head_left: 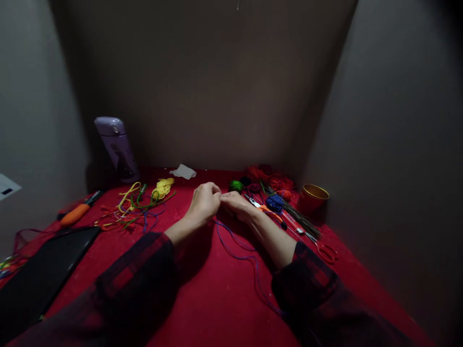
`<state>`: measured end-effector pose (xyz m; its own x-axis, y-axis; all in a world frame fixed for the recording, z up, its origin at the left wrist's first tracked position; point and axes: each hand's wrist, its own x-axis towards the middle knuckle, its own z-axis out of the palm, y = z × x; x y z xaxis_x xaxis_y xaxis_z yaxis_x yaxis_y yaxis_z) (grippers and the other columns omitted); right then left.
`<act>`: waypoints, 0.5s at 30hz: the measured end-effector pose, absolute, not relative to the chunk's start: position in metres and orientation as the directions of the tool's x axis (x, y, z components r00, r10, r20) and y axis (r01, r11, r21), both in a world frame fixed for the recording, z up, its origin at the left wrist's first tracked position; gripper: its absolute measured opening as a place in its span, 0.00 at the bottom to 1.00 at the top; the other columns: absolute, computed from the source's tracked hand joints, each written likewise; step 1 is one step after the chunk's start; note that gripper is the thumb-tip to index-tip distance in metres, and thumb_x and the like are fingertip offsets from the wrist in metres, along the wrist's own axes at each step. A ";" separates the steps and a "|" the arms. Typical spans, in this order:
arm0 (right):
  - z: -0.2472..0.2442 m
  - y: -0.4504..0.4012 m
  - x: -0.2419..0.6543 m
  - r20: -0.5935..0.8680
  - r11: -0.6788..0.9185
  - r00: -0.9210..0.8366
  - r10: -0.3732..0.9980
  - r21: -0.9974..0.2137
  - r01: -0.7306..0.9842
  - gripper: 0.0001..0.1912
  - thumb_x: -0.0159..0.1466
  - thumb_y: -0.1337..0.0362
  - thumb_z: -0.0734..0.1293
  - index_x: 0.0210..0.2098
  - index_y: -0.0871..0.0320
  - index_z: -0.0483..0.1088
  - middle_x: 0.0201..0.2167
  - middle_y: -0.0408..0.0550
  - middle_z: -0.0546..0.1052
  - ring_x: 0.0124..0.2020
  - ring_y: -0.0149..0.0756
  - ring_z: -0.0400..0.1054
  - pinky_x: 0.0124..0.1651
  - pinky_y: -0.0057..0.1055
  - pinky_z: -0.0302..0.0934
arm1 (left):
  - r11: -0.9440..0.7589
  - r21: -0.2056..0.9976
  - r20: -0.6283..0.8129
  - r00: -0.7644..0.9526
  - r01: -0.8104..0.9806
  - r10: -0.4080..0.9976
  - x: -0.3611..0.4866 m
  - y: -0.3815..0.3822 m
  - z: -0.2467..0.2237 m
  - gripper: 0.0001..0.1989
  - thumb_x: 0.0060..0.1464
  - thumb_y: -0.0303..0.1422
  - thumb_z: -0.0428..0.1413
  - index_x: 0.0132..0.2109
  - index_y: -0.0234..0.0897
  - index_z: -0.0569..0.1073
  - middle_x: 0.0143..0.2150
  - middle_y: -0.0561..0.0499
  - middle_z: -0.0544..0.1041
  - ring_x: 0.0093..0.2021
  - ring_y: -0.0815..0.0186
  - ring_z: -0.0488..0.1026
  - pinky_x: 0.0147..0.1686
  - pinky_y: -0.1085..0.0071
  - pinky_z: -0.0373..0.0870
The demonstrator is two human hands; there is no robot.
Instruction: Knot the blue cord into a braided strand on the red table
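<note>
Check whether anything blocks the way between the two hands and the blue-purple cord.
Nothing visible does: the cord trails from just below the left hand and right hand over the red table, with nothing lying across that stretch. Its far end is lost by the right sleeve.

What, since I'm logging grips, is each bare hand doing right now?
Left hand: closed; thin blue-purple yarn strand trails beneath it, grip hidden.
Right hand: closed beside the left; anything held cannot be told.

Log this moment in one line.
left hand, right hand: fingers together, grip hidden | thin purple cord: trailing below hands | red-handled metal scissors: right, on red table
</note>
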<state>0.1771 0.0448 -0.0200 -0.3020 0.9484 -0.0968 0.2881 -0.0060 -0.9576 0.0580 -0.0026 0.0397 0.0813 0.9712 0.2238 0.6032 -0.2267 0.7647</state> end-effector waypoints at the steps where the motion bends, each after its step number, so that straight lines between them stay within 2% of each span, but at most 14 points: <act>1: -0.020 0.044 0.177 -0.085 -0.003 -0.309 0.947 -0.966 0.259 0.14 0.54 0.62 0.61 0.16 0.57 0.53 0.08 0.33 0.52 0.10 0.22 0.42 0.13 0.23 0.36 | -0.158 0.744 0.218 -0.012 0.649 0.976 0.054 0.011 0.028 0.06 0.46 0.26 0.50 0.29 0.30 0.72 0.24 0.47 0.72 0.24 0.71 0.65 0.22 0.77 0.56; 3: -0.019 0.043 0.176 -0.081 -0.012 -0.327 0.942 -0.978 0.209 0.13 0.53 0.64 0.61 0.16 0.57 0.54 0.07 0.33 0.52 0.10 0.22 0.41 0.12 0.23 0.35 | -0.032 0.785 0.040 0.002 0.618 0.999 0.048 0.029 0.010 0.08 0.48 0.26 0.48 0.25 0.31 0.70 0.16 0.51 0.67 0.17 0.73 0.61 0.19 0.77 0.53; 5: -0.018 0.042 0.176 -0.086 -0.023 -0.340 0.936 -0.983 0.184 0.12 0.53 0.64 0.62 0.17 0.57 0.56 0.07 0.33 0.53 0.09 0.22 0.41 0.12 0.23 0.35 | 0.080 0.851 -0.159 0.109 0.518 0.981 0.044 0.036 0.000 0.12 0.53 0.28 0.45 0.23 0.32 0.67 0.12 0.54 0.61 0.12 0.74 0.55 0.15 0.76 0.49; 6: -0.018 0.042 0.177 -0.081 -0.019 -0.347 0.934 -0.984 0.179 0.12 0.53 0.63 0.62 0.17 0.58 0.56 0.07 0.33 0.53 0.09 0.21 0.41 0.12 0.23 0.35 | 0.117 0.878 -0.211 0.156 0.464 0.965 0.043 0.036 -0.002 0.14 0.54 0.30 0.44 0.22 0.33 0.65 0.10 0.56 0.59 0.10 0.75 0.52 0.14 0.76 0.46; 10: -0.020 0.044 0.177 -0.046 0.028 -0.369 0.928 -0.981 0.194 0.13 0.54 0.60 0.62 0.19 0.58 0.56 0.08 0.32 0.53 0.09 0.21 0.41 0.12 0.22 0.35 | 0.117 0.929 -0.196 0.199 0.351 0.960 0.039 0.036 -0.001 0.14 0.52 0.34 0.50 0.21 0.35 0.61 0.10 0.60 0.53 0.09 0.78 0.48 0.13 0.77 0.42; 12: -0.024 0.046 0.176 -0.056 0.039 -0.338 0.939 -0.963 0.267 0.11 0.54 0.60 0.62 0.20 0.58 0.57 0.08 0.32 0.53 0.09 0.21 0.42 0.12 0.22 0.35 | 0.114 0.926 -0.196 0.201 0.360 0.960 0.036 0.037 0.000 0.12 0.48 0.32 0.54 0.21 0.34 0.62 0.10 0.61 0.54 0.10 0.79 0.49 0.13 0.77 0.42; 15: -0.028 0.049 0.173 -0.050 0.067 -0.273 0.961 -0.913 0.401 0.09 0.53 0.61 0.62 0.21 0.58 0.59 0.09 0.33 0.53 0.10 0.21 0.43 0.14 0.22 0.37 | 0.106 0.910 -0.208 0.221 0.400 0.953 0.034 0.040 0.000 0.10 0.47 0.28 0.54 0.21 0.34 0.63 0.10 0.60 0.56 0.10 0.78 0.50 0.13 0.77 0.43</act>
<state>0.1733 0.0493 -0.0278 -0.2731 0.9607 -0.0499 0.4015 0.0666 -0.9134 0.0343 0.0398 0.0004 0.2212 0.9528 -0.2078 0.4002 0.1056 0.9103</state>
